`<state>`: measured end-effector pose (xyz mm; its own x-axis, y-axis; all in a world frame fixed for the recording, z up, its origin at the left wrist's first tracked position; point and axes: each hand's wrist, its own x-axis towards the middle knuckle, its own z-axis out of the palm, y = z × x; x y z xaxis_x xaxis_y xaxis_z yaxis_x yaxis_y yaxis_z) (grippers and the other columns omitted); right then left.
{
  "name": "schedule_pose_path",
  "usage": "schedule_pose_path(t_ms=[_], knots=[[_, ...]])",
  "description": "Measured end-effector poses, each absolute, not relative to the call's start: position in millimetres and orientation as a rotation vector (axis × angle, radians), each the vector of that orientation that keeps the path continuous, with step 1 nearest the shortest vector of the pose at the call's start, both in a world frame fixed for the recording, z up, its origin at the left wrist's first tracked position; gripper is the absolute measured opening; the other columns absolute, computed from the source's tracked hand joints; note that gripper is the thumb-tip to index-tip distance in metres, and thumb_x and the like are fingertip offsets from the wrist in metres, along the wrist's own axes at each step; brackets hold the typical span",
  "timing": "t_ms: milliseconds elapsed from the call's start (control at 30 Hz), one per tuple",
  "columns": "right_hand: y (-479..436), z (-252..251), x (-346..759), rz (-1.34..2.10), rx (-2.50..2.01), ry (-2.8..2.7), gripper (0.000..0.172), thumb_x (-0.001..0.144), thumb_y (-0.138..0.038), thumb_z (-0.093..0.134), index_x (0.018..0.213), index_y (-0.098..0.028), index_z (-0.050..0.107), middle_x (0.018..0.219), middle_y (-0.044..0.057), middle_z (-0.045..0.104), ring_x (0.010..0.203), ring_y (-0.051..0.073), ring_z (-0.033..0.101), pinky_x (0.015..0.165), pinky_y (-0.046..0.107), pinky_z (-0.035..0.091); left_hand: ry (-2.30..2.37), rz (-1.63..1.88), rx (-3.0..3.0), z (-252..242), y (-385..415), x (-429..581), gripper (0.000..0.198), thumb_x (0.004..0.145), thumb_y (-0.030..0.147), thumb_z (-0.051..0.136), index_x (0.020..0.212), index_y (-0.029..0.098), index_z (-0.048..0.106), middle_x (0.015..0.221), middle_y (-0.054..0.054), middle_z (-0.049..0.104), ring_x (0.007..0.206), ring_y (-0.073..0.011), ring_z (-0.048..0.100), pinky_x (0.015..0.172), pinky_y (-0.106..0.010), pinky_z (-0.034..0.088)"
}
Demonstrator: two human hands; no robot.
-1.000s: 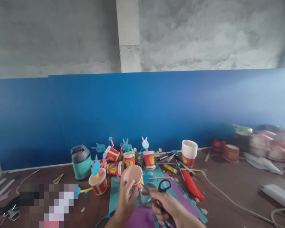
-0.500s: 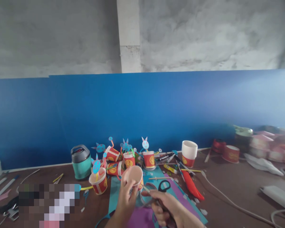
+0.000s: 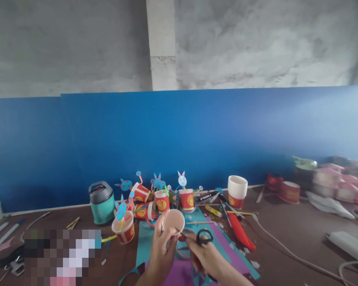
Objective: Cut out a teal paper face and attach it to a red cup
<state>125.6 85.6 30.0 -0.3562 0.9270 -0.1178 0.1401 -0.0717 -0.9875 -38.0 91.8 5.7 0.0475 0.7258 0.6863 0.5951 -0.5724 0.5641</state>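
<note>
A paper cup is tipped so that its pale inside faces me. My left hand is closed around its left side, with the thumb at the lower rim. My right hand grips black-handled scissors, one finger loop rising above the knuckles. Their tip meets the cup's right rim; whether it pierces the wall is too small to tell. Beneath both hands lie teal paper and purple paper. A roll of clear tape shows partly between the hands.
Several red cups with blue paper rabbit heads, such as this cup, stand or lie behind. White-and-red stacked cups, a red knife-like tool, a glue stick, a teal flask and a white cable surround the paper.
The cup has shifted slightly right and turned its opening more towards me. My right hand has moved a little, bringing the scissors' tip up against the rim.
</note>
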Motion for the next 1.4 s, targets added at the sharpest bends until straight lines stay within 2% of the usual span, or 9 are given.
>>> schedule_pose_path(t_ms=[167,267,333,433,500,733,967,1267,1400], knots=[[85,44,130,1.992,-1.169,-1.146,0.034,0.086,-0.037,0.039,0.105,-0.016,0.059,0.036,-0.01,0.041,0.026,0.005,0.024,0.031,0.016,0.029,1.351,1.585,2.172,1,92,-37,0.023,0.088,0.026,0.046,0.08,0.023,0.067,0.139,-0.009,0.041,0.127,-0.028,0.04,0.096,-0.042,0.043],[82,52,132,2.013,-1.155,-1.121,0.032,0.086,-0.033,0.04,0.103,-0.015,0.06,0.037,-0.008,0.044,0.025,0.005,0.028,0.031,0.015,0.029,1.334,1.636,2.07,3,92,-36,0.019,0.086,0.03,0.05,0.077,0.021,0.064,0.138,-0.01,0.04,0.128,-0.0293,0.039,0.099,-0.044,0.041],[82,53,133,1.964,-1.13,-1.153,0.032,0.086,-0.032,0.039,0.101,-0.013,0.061,0.037,-0.006,0.047,0.025,0.006,0.031,0.029,0.015,0.028,1.296,1.744,1.886,3,93,-34,0.017,0.082,0.034,0.057,0.089,0.02,0.06,0.14,-0.013,0.037,0.127,-0.0309,0.04,0.098,-0.045,0.041],[82,50,132,1.966,-1.046,-1.165,0.034,0.087,-0.033,0.037,0.098,-0.012,0.061,0.037,-0.006,0.047,0.024,0.006,0.032,0.029,0.015,0.03,1.149,1.809,1.576,0,97,-33,0.058,0.076,0.043,0.063,0.125,0.02,0.04,0.139,-0.017,0.038,0.121,-0.0296,0.048,0.096,-0.042,0.044],[83,48,133,1.991,-0.986,-1.167,0.034,0.086,-0.034,0.038,0.098,-0.012,0.061,0.037,-0.007,0.047,0.024,0.006,0.032,0.029,0.015,0.032,1.055,1.736,1.482,-5,100,-33,0.072,0.076,0.046,0.062,0.135,0.021,0.029,0.136,-0.017,0.044,0.12,-0.0282,0.05,0.097,-0.04,0.043],[91,37,142,2.087,-0.868,-1.148,0.034,0.086,-0.035,0.041,0.1,-0.011,0.06,0.037,-0.006,0.049,0.024,0.006,0.035,0.029,0.015,0.03,1.025,1.428,1.565,-7,107,-40,0.069,0.068,0.04,0.071,0.125,0.015,0.043,0.115,-0.015,0.061,0.106,-0.0289,0.058,0.091,-0.038,0.047],[102,33,154,2.491,-0.598,-0.871,0.028,0.084,-0.028,0.046,0.099,-0.011,0.064,0.037,-0.01,0.044,0.025,0.002,0.019,0.029,0.015,0.019,1.224,1.671,1.772,-11,106,-45,0.054,0.074,0.032,0.065,0.122,0.018,0.045,0.122,-0.014,0.055,0.114,-0.029,0.051,0.097,-0.043,0.04],[102,39,162,2.507,-0.598,-0.906,0.032,0.085,-0.027,0.045,0.096,-0.006,0.065,0.034,-0.01,0.04,0.024,0.001,0.014,0.028,0.015,0.015,1.273,1.801,1.771,-10,104,-46,0.049,0.077,0.03,0.061,0.123,0.019,0.044,0.124,-0.015,0.053,0.116,-0.0295,0.05,0.097,-0.044,0.041],[108,40,162,2.164,-0.782,-1.085,0.032,0.084,-0.032,0.044,0.093,-0.009,0.064,0.031,-0.01,0.039,0.021,0.004,0.019,0.026,0.017,0.019,1.321,1.924,1.338,3,105,-51,0.062,0.074,0.036,0.066,0.127,0.02,0.039,0.121,-0.014,0.054,0.111,-0.0288,0.054,0.096,-0.044,0.042]])
